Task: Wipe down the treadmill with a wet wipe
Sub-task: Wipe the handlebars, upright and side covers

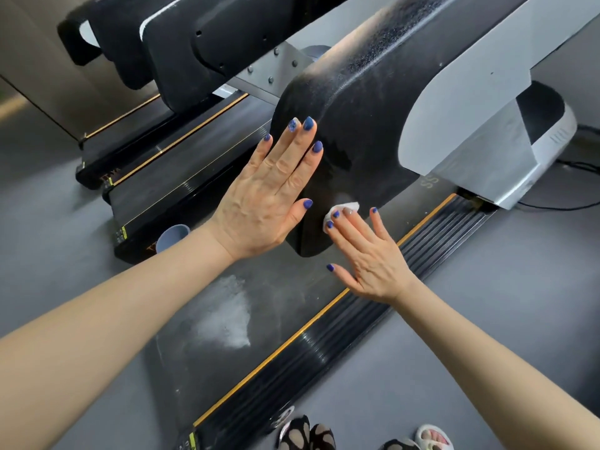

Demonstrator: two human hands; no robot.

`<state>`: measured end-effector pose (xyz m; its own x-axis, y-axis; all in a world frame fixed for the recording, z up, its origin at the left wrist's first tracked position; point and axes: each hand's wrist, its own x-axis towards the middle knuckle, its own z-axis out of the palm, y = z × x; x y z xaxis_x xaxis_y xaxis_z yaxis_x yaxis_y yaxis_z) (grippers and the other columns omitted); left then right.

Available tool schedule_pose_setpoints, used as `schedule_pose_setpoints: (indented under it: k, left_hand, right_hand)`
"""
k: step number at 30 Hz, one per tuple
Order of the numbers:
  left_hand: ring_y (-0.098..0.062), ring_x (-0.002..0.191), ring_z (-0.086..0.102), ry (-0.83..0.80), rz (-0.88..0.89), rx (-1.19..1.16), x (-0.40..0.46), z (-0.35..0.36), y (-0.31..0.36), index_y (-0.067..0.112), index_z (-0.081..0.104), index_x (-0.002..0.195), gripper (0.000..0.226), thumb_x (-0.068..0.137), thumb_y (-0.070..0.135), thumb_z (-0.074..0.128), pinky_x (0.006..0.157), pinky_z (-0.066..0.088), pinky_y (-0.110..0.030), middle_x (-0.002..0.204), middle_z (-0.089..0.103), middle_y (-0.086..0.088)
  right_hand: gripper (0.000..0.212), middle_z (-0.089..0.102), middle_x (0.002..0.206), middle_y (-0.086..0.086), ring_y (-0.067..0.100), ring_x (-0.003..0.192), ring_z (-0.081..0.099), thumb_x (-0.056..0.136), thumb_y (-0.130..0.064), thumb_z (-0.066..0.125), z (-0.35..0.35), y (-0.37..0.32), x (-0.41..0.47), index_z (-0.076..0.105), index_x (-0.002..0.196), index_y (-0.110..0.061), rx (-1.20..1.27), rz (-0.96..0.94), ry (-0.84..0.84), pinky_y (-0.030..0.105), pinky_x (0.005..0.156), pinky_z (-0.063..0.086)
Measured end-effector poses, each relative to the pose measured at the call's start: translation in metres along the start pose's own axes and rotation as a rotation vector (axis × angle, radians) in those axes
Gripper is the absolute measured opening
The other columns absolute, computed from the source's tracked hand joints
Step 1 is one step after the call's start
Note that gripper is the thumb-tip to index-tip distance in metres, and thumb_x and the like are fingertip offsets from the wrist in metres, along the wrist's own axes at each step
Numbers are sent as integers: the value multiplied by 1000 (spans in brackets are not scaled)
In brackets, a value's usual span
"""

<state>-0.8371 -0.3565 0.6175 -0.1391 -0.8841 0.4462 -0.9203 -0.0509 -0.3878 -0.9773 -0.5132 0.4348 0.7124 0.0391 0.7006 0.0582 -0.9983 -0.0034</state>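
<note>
- Treadmill handrail pad [357,102]: black, pebbled texture, slight sheen, dusty-looking.
- Upright cover [480,102]: smooth matt grey, looked like painted metal or plastic.
- Belt [259,306]: matt black rubber, a whitish smear near its middle.
- Side rail [373,319]: ribbed, glossy black.
- Wet wipe [341,211]: white, soft, cloth-like.
- Floor [487,319]: flat matt grey.
</note>
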Motion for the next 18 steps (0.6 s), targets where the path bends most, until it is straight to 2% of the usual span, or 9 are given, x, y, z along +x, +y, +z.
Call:
schedule_pose_setpoints:
  k: [2,4,7,10,12,16,18]
  left_hand:
    - [-24,154,-11,-1,-5,13,-1,2,2,12,-14,158,79,106,27,43,126,5,-46,163,-27,-2]
    - [-23,154,-13,7,-15,36,-1,4,6,14,-15,158,80,106,27,43,126,4,-46,164,-28,-2]
    - [-23,153,-12,25,-83,45,-1,8,12,11,-11,158,80,104,23,46,126,6,-48,167,-15,-12]
    - [-21,153,-14,53,-110,41,-2,15,17,16,-18,157,79,105,22,41,126,3,-46,163,-29,0]
    - [-20,153,-16,70,-123,46,-1,18,18,18,-21,156,81,104,20,41,126,1,-44,161,-34,6]
    - [-21,154,-15,95,-132,70,-1,20,19,16,-18,157,82,103,16,43,126,3,-45,162,-31,4]
    - [-21,154,-14,93,-120,77,-1,20,17,16,-18,158,80,104,18,42,126,2,-45,163,-30,3]
  right_hand:
    - [72,-9,169,-2,19,156,-3,103,-47,31,6,16,-5,0,162,-19,-43,-143,-36,49,124,-10]
    - [69,-4,170,-2,19,156,1,103,-43,35,11,44,-17,9,162,-19,-121,-258,-74,51,123,-4]
    - [66,2,170,-4,18,155,11,103,-41,39,10,97,-33,18,161,-18,-213,-306,-78,53,122,3]
    - [71,12,168,-5,18,150,25,101,-37,44,1,136,-36,15,162,-17,-280,-366,-90,51,123,3]
    - [70,13,168,-5,17,152,22,101,-36,46,1,137,-28,16,162,-17,-301,-422,-71,51,123,4]
    - [65,6,169,-4,17,156,10,103,-34,42,8,95,7,17,161,-17,-215,-510,61,48,125,-5]
    - [65,7,169,-3,17,155,10,103,-32,41,7,85,14,16,161,-18,-177,-504,108,47,125,-6]
